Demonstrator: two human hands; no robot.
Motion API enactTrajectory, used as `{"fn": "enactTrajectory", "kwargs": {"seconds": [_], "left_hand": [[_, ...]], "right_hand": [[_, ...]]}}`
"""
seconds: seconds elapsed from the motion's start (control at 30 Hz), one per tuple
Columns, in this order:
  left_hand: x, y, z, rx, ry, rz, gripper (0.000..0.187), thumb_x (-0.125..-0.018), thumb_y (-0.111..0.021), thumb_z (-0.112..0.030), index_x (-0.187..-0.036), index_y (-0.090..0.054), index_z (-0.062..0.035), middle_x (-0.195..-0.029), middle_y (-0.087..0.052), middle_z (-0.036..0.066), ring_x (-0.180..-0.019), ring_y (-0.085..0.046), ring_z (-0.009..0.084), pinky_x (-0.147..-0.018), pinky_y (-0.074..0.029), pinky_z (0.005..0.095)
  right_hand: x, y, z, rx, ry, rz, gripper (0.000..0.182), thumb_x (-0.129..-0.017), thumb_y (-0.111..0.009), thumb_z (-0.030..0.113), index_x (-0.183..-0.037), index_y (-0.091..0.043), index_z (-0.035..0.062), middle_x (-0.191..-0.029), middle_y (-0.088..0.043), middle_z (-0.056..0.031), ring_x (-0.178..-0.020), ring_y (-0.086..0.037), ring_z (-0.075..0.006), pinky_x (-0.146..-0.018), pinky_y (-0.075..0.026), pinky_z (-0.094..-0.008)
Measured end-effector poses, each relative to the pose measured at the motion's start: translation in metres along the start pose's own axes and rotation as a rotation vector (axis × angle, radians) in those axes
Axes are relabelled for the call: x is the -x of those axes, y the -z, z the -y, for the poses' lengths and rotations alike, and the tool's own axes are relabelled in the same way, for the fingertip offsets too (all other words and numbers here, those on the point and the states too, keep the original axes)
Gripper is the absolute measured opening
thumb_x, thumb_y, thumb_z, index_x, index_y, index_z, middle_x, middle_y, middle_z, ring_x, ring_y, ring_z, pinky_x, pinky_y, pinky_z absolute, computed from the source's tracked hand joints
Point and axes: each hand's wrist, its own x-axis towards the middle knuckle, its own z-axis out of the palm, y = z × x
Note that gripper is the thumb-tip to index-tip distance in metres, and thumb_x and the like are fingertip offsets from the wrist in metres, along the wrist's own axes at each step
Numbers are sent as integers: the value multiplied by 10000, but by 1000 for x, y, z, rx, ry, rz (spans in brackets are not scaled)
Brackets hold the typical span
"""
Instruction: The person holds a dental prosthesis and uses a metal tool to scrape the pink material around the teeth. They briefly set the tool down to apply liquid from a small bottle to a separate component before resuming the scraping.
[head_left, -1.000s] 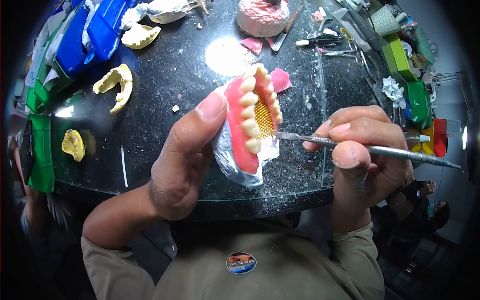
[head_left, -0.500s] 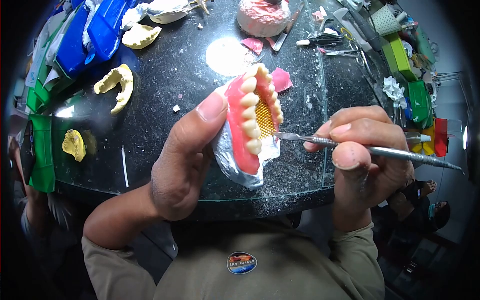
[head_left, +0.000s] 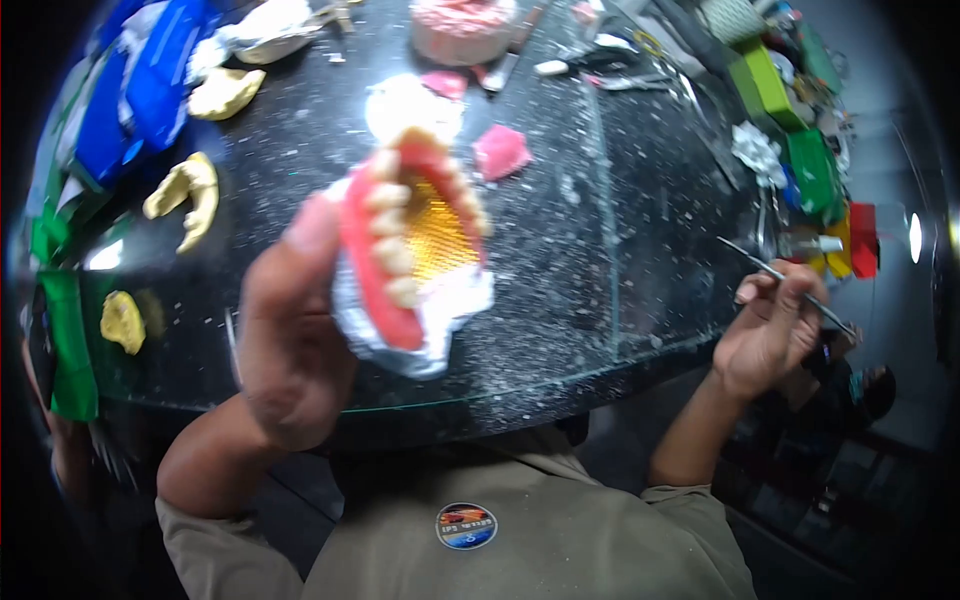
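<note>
My left hand (head_left: 300, 320) grips a denture model (head_left: 372, 270) by its outer side, tilted up over the table. It has a pink wax gum, a curved row of cream teeth, a gold mesh across the palate and a whitish cast base; motion blurs it a little. Off to the right, beyond the table's front edge, my right hand (head_left: 770, 335) is closed around a thin metal wax carver (head_left: 815, 304). The carver's slim tip points up and left, well apart from the denture. The fingers behind the denture are hidden.
Pink wax pieces (head_left: 501, 152) and a round pink-topped block (head_left: 464, 28) lie beyond the denture. Yellowish plaster pieces (head_left: 203, 195) rest at the left beside blue trays (head_left: 165, 85). Tools (head_left: 640, 82), crumpled foil (head_left: 757, 153) and a green box (head_left: 815, 172) line the right. A person sits at far right.
My right hand has drawn the carver away from the mesh, out to the right. My left hand and the denture appear further left, and the whole view has shifted.
</note>
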Motion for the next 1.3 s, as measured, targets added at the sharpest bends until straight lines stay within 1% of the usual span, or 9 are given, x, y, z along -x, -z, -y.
{"fn": "enactTrajectory", "kwargs": {"seconds": [0.13, 0.33, 0.6, 0.67, 0.77, 1.03, 1.1, 1.17, 1.3], "left_hand": [[3, 2, 7, -80, -74, -130, 621, -896, -249, -492, -1277, -350, -12, -1130, -494, 176, -827, -589, 272, -571, -482, 288], [4, -8, 5, -65, -13, -125, 564, -896, -310, -465, -1255, -366, -34, -1130, -473, 151, -842, -569, 253, -549, -479, 272], [-16, 20, 19, -52, -185, 234, 545, -899, -317, -442, -1247, -364, -26, -1119, -466, 156, -811, -567, 253, -520, -467, 275], [-3, -7, 9, -34, -110, 14, 546, -899, -317, -442, -1247, -363, -25, -1119, -465, 156, -810, -567, 253, -519, -467, 276], [-4, -2, 8, -46, -115, 70, 541, -901, -316, -441, -1245, -364, -27, -1114, -465, 155, -813, -569, 254, -515, -465, 275], [-25, 34, 22, -44, -211, 405, 558, -905, -291, -451, -1231, -371, -5, -1112, -464, 157, -776, -541, 242, -517, -438, 279], [-20, 30, 19, -112, -199, 302, 561, -904, -290, -454, -1229, -373, -5, -1108, -465, 157, -775, -540, 241, -515, -436, 277], [0, 12, 9, -248, -129, -12, 558, -902, -292, -456, -1228, -376, -11, -1099, -468, 156, -781, -545, 241, -509, -438, 274], [-8, 6, 11, -65, -150, 141, 553, -900, -296, -458, -1234, -377, -24, -1083, -475, 145, -797, -556, 241, -492, -438, 267]], "right_hand": [[22, 45, -15, 139, -171, -190, 123, -864, -581, 109, -869, -550, -10, -734, -557, -85, -594, -528, -121, -484, -443, -223], [35, 50, -20, 220, -219, -320, 161, -834, -635, 140, -834, -553, 1, -654, -568, -74, -501, -531, -122, -474, -437, -212], [36, 51, -25, 240, -179, -325, 173, -831, -641, 154, -823, -548, 8, -650, -572, -68, -499, -532, -110, -470, -430, -208], [37, 53, -24, 242, -185, -330, 173, -832, -642, 157, -822, -551, 9, -651, -574, -65, -500, -533, -110, -472, -428, -206], [36, 51, -23, 242, -198, -325, 172, -830, -644, 159, -822, -558, 10, -655, -580, -66, -504, -538, -112, -478, -427, -204], [32, 47, -25, 284, -237, -282, 203, -816, -661, 158, -865, -580, -21, -677, -616, -105, -541, -589, -143, -500, -439, -216], [32, 47, -25, 297, -245, -275, 202, -812, -664, 154, -858, -582, -24, -678, -617, -106, -541, -592, -146, -501, -440, -216], [32, 47, -25, 300, -250, -281, 201, -810, -667, 152, -853, -583, -26, -678, -618, -106, -540, -594, -148, -502, -442, -216], [32, 47, -24, 297, -257, -288, 201, -807, -671, 151, -849, -585, -26, -676, -619, -106, -539, -595, -148, -502, -445, -218]]}}
